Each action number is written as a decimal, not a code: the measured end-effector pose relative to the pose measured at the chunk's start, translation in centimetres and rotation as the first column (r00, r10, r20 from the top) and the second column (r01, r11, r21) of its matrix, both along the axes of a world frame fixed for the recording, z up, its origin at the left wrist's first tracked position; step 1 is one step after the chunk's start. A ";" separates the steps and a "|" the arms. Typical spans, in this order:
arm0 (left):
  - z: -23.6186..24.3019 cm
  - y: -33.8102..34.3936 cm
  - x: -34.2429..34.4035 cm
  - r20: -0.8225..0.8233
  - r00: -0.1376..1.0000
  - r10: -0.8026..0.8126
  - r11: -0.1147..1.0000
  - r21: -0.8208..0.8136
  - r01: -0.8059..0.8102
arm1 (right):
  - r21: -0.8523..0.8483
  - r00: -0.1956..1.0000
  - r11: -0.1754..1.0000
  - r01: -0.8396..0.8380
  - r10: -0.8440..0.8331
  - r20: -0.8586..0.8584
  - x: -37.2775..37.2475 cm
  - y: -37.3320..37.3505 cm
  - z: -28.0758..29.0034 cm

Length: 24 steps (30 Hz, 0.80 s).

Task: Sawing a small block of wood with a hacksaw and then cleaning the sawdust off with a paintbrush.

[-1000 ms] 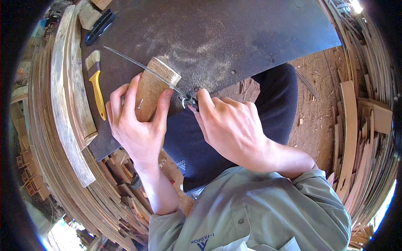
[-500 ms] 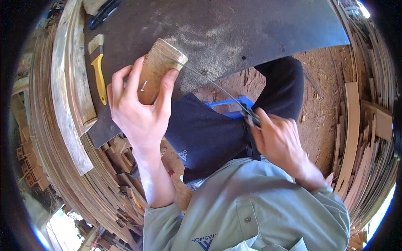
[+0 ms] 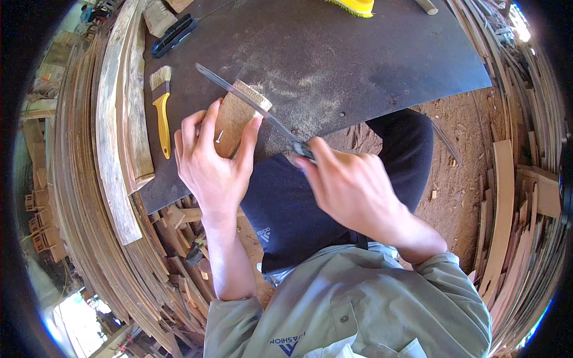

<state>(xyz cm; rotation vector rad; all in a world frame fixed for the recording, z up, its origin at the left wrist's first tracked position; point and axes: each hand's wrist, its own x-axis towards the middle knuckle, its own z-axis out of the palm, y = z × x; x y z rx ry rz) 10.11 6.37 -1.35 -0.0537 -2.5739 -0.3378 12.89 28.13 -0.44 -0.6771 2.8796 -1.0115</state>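
Both hands are back at the wooden block [image 3: 236, 122]: the right hand [image 3: 352, 191], drawn away half a second ago, again lays the hacksaw blade [image 3: 250, 104] across its top, grip clamped on the handle; the left hand [image 3: 212, 164] clamps the block on the dark surface [image 3: 370, 65]; sawing appears to resume

View: one head-worn fisheye camera, the left of a side-by-side pair.
Position: above the person's lap, just behind the near edge of the dark, dusty flat bench [image 3: 370, 59].
Direction: steeply downward and slightly forward; the bench fills the upper part, the person's own grey-green shirt the lower edge.
Nearness: close; both forearms enter from below the bench.
Distortion: stacked wooden strips around the bench bend along the rim.
Shared scene: none, single view.
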 end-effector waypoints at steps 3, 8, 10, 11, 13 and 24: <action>0.1 0.1 0.3 0.006 1.000 -0.001 1.000 0.008 0.000 | 0.027 0.996 0.999 0.023 -0.020 -0.090 -1.0 -2.1 -0.5; 0.0 0.2 0.0 0.006 1.000 -0.004 0.999 0.048 0.004 | 0.113 0.996 0.991 0.068 -0.061 -0.067 -1.0 -2.2 -0.2; -0.2 -0.2 -0.1 0.004 1.000 -0.014 0.999 0.047 0.014 | 0.141 0.996 0.987 0.073 -0.064 -0.066 -1.2 -2.1 -0.2; -0.2 -0.3 0.0 -0.003 1.000 -0.020 0.999 0.041 0.021 | 0.144 0.995 0.987 0.070 -0.059 -0.079 -1.2 -2.1 -0.2; -0.1 -0.1 -0.1 0.012 1.000 -0.008 0.999 0.050 0.008 | 0.151 0.995 0.986 0.066 -0.053 -0.085 -1.1 -2.0 -0.4; -0.4 -0.1 0.0 0.002 1.000 -0.026 0.999 0.044 0.026 | 0.272 0.992 0.959 0.075 -0.044 -0.120 -0.9 -2.1 -0.7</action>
